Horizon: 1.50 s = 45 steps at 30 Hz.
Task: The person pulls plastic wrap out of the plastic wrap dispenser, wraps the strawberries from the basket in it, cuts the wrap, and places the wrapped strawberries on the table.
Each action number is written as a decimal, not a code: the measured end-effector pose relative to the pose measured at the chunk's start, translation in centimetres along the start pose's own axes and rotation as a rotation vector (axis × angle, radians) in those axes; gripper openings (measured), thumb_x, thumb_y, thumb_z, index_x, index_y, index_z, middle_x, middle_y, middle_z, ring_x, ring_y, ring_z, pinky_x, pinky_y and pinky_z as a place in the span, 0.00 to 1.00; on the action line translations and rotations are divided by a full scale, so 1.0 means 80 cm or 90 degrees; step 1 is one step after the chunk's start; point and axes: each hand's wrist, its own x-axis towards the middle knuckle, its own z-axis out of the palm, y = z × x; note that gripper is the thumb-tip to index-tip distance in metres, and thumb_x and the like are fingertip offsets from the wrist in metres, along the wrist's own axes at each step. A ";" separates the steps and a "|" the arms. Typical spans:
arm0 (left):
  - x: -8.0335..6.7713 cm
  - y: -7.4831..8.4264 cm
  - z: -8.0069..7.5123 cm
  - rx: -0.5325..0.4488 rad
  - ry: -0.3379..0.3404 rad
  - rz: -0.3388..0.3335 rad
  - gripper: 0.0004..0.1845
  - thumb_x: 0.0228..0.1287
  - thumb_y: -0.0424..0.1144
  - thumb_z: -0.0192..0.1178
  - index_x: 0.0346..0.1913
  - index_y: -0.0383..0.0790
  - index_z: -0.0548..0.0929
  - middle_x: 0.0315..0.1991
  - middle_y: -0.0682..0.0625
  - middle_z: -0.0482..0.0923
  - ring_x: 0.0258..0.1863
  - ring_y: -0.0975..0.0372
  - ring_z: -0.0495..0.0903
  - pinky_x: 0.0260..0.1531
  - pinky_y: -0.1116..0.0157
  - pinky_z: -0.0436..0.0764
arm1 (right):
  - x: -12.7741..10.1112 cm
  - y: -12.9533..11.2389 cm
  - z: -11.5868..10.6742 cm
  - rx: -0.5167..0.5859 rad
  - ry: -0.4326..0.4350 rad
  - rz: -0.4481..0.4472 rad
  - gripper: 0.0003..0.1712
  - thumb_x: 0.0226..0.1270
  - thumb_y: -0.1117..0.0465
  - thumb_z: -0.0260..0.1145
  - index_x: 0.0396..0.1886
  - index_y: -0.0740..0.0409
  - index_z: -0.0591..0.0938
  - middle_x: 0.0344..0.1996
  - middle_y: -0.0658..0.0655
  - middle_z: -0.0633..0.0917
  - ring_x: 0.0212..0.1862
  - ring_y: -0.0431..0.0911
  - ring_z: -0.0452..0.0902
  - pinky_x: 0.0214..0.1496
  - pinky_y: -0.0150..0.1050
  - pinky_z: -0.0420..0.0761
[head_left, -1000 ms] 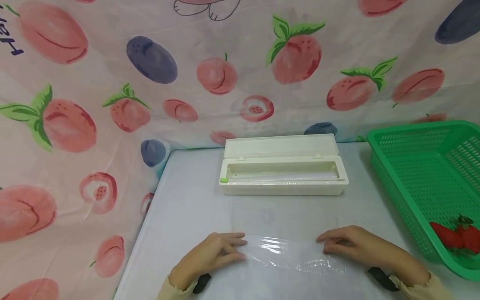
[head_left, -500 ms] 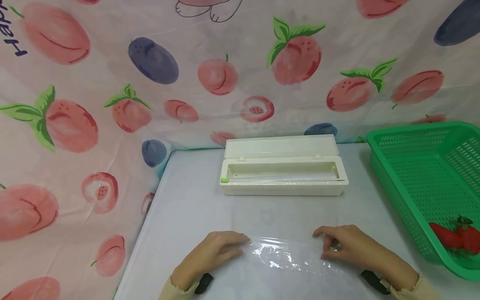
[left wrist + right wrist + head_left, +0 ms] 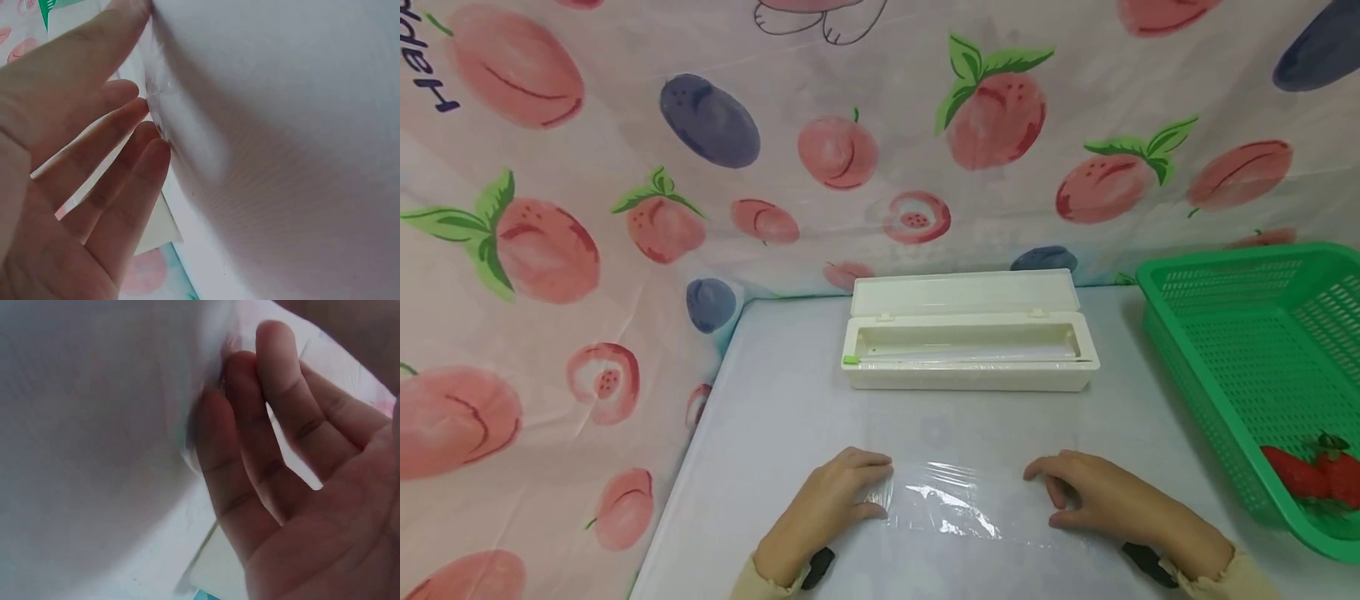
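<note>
A sheet of clear cling film (image 3: 951,504) lies on the white tabletop between my two hands, glossy and wrinkled. At its left edge, my left hand (image 3: 831,500) rests its fingertips on the film, thumb and fingers spread apart. Across from it, my right hand (image 3: 1093,492) has bent, loose fingers touching the film's right side; thumb and forefinger stand apart. The left wrist view shows the fingers (image 3: 128,200) nearly straight against the film. Behind the hands stands a white cling film box (image 3: 970,379), lid up, with a green slide cutter (image 3: 851,360) at its left end.
At the right stands a green plastic basket (image 3: 1198,433) with red strawberries (image 3: 1296,472) in its near corner. A fruit-print cloth (image 3: 865,75) hangs behind the table and along its left side.
My left hand has shifted slightly up, and its thumb and fingers have spread. The right hand has moved slightly left. The film's wrinkles and shine have changed; box and basket stay put.
</note>
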 end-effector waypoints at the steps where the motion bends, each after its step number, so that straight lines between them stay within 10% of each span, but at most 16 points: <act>1: 0.000 0.000 0.000 0.005 0.003 0.001 0.28 0.53 0.50 0.73 0.57 0.43 0.84 0.59 0.54 0.80 0.59 0.61 0.77 0.56 0.61 0.80 | -0.001 0.000 0.000 -0.008 0.003 -0.005 0.24 0.49 0.59 0.80 0.47 0.52 0.81 0.27 0.34 0.71 0.33 0.28 0.66 0.34 0.30 0.72; 23: 0.000 0.001 0.002 0.053 0.020 0.032 0.23 0.52 0.51 0.73 0.51 0.48 0.88 0.57 0.56 0.81 0.57 0.62 0.77 0.45 0.64 0.83 | -0.019 -0.024 -0.085 -0.113 0.057 0.039 0.21 0.53 0.56 0.78 0.47 0.47 0.83 0.39 0.38 0.80 0.39 0.32 0.74 0.37 0.33 0.81; 45: -0.004 -0.003 0.007 0.055 0.038 0.042 0.24 0.53 0.53 0.72 0.52 0.48 0.87 0.57 0.56 0.80 0.57 0.63 0.76 0.45 0.64 0.83 | -0.079 0.027 -0.158 -0.272 0.222 0.029 0.33 0.29 0.63 0.86 0.41 0.46 0.83 0.36 0.36 0.80 0.34 0.25 0.71 0.32 0.22 0.75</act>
